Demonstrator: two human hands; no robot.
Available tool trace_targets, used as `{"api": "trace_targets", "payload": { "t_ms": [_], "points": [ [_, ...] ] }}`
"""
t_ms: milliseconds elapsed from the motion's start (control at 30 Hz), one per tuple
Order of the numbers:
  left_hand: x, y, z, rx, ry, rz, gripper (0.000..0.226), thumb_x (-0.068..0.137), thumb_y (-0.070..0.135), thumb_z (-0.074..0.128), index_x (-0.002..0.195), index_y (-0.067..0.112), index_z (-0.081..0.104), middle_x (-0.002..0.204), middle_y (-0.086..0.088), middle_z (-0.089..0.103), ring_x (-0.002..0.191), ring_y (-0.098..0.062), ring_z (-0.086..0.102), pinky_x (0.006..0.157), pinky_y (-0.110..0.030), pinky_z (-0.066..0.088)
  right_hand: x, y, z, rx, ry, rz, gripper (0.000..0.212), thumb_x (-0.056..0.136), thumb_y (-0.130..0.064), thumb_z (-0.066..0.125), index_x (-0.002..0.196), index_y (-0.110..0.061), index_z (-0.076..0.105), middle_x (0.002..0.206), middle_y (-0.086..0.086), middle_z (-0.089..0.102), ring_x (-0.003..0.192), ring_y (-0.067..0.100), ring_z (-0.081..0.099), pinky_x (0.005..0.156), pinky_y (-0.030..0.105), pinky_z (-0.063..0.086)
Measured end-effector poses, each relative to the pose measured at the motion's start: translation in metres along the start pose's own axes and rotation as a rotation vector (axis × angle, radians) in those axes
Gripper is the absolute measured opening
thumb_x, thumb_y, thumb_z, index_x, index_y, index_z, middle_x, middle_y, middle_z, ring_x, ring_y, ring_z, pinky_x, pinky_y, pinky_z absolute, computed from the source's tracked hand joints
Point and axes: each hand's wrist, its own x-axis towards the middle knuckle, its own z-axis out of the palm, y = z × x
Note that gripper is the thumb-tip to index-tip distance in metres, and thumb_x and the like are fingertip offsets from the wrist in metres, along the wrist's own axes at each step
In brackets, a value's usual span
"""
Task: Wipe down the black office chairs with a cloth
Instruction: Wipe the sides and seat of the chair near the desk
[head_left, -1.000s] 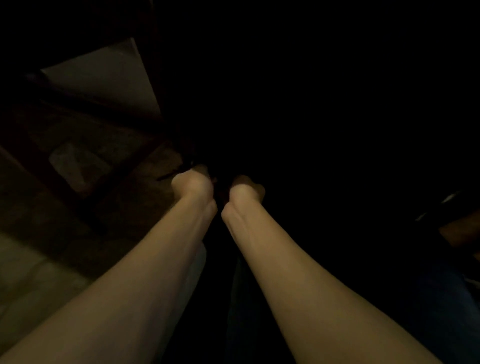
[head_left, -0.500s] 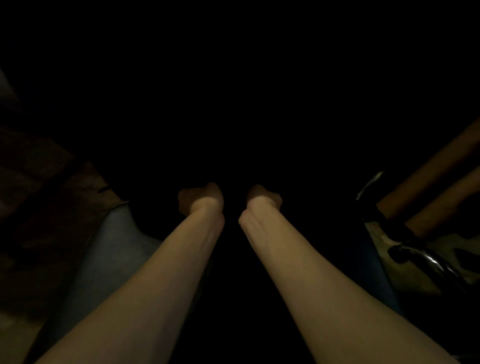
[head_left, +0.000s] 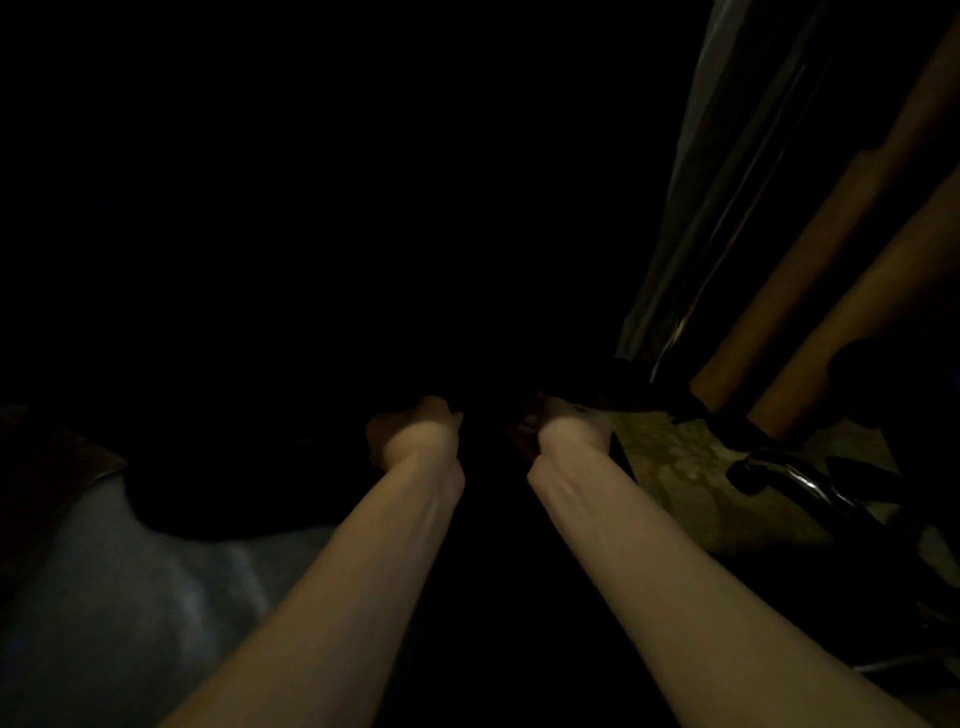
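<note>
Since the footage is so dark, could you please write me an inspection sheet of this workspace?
Surface: patterned yellowish floor covering at right.
Job's things: black mass ahead, presumably a chair, too dark to confirm; no cloth can be made out.
Clutter: nothing seen.
Grippers: left hand and right hand reach into the dark, fingers hidden; grip cannot be told.
Cables: nothing seen.
Surroundings: shiny black curved metal chair-base leg, two brown wooden posts, pale grey fabric at lower left.
</note>
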Motion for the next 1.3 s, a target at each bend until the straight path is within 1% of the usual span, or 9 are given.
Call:
{"api": "trace_targets", "payload": {
  "t_ms": [100, 200, 300, 433, 500, 667, 767, 1000, 1300],
  "points": [
    [-0.024, -0.011, 0.022, -0.014, -0.071, -0.072, 0.031, 0.093, 0.0, 0.056, 0.124, 0.002, 0.055, 0.095, -0.004, 0.06, 0.087, -0.021, 0.063, 0.076, -0.035, 0.055, 0.013, -0.026, -0.023, 0.001, 0.008, -0.019, 0.011, 0.095, -0.002, 0.051, 0.088, -0.005, 0.058, 0.085, 0.014, 0.061, 0.067, 0.023, 0.062, 0.056, 0.033, 0.057],
    [-0.058, -0.016, 0.045, -0.048, -0.092, -0.158, 0.033, 0.096, 0.003, 0.053, 0.129, 0.004, 0.053, 0.113, -0.01, 0.061, 0.106, -0.025, 0.063, 0.089, -0.04, 0.055, 0.018, -0.049, -0.04, 0.08, -0.025, -0.01, 0.016, 0.099, -0.005, 0.043, 0.091, -0.006, 0.057, 0.072, 0.004, 0.049, 0.051, 0.013, 0.05, 0.033, 0.02, 0.041],
    [-0.072, -0.02, 0.056, -0.064, -0.055, -0.149, 0.025, 0.097, 0.006, 0.054, 0.121, 0.003, 0.059, 0.104, -0.009, 0.064, 0.092, -0.022, 0.065, 0.078, -0.039, 0.058, 0.009, -0.05, -0.04, 0.005, -0.105, -0.046, 0.03, 0.098, -0.007, 0.05, 0.127, -0.001, 0.05, 0.078, 0.005, 0.05, 0.062, 0.017, 0.052, 0.043, 0.024, 0.048],
    [-0.071, -0.008, 0.063, -0.106, -0.068, -0.143, 0.025, 0.096, 0.011, 0.054, 0.119, 0.002, 0.06, 0.106, -0.016, 0.066, 0.095, -0.03, 0.065, 0.078, -0.04, 0.059, -0.011, -0.064, -0.024, 0.059, -0.145, 0.052, 0.006, 0.097, -0.003, 0.05, 0.097, -0.003, 0.056, 0.08, 0.012, 0.057, 0.069, 0.025, 0.058, 0.065, 0.037, 0.056],
    [-0.079, 0.0, 0.064, -0.157, -0.101, -0.147, 0.029, 0.098, 0.011, 0.049, 0.124, 0.0, 0.056, 0.114, -0.019, 0.064, 0.1, -0.033, 0.064, 0.075, -0.04, 0.058, -0.014, -0.078, -0.015, 0.09, -0.154, 0.058, 0.013, 0.096, 0.003, 0.047, 0.09, -0.004, 0.056, 0.087, 0.014, 0.061, 0.078, 0.03, 0.061, 0.081, 0.046, 0.057],
    [-0.106, 0.018, 0.056, -0.369, -0.169, -0.172, 0.028, 0.095, 0.001, 0.048, 0.12, -0.005, 0.059, 0.111, -0.019, 0.063, 0.087, -0.025, 0.063, 0.045, -0.021, 0.052, -0.03, -0.094, -0.017, 0.081, -0.184, 0.036, 0.033, 0.093, 0.007, 0.047, 0.123, -0.003, 0.054, 0.109, 0.02, 0.063, 0.092, 0.034, 0.063, 0.083, 0.049, 0.056],
    [-0.125, 0.027, 0.051, -0.416, -0.159, -0.121, 0.027, 0.094, -0.001, 0.05, 0.12, -0.007, 0.057, 0.094, -0.016, 0.061, 0.077, -0.023, 0.062, 0.04, -0.016, 0.048, -0.044, -0.092, -0.026, 0.088, -0.236, 0.008, 0.031, 0.093, 0.007, 0.045, 0.117, -0.009, 0.053, 0.112, 0.021, 0.062, 0.1, 0.036, 0.063, 0.088, 0.052, 0.054],
    [-0.16, 0.053, 0.033, -0.401, -0.212, 0.055, 0.02, 0.092, 0.0, 0.057, 0.111, -0.002, 0.061, 0.092, -0.011, 0.063, 0.075, -0.017, 0.063, 0.052, -0.017, 0.052, -0.095, -0.113, -0.034, 0.103, -0.411, -0.106, 0.011, 0.096, 0.005, 0.045, 0.097, -0.005, 0.049, 0.108, 0.022, 0.059, 0.088, 0.027, 0.062, 0.071, 0.035, 0.057],
    [-0.246, 0.132, -0.034, -0.052, -0.381, 0.404, 0.026, 0.098, 0.001, 0.049, 0.122, 0.005, 0.059, 0.11, -0.013, 0.062, 0.098, -0.024, 0.063, 0.078, -0.029, 0.054, -0.208, -0.14, -0.059, 0.027, -0.697, -0.282, 0.021, 0.099, -0.002, 0.048, 0.113, -0.015, 0.056, 0.11, 0.014, 0.062, 0.091, 0.022, 0.067, 0.073, 0.031, 0.056]
  ]
}}
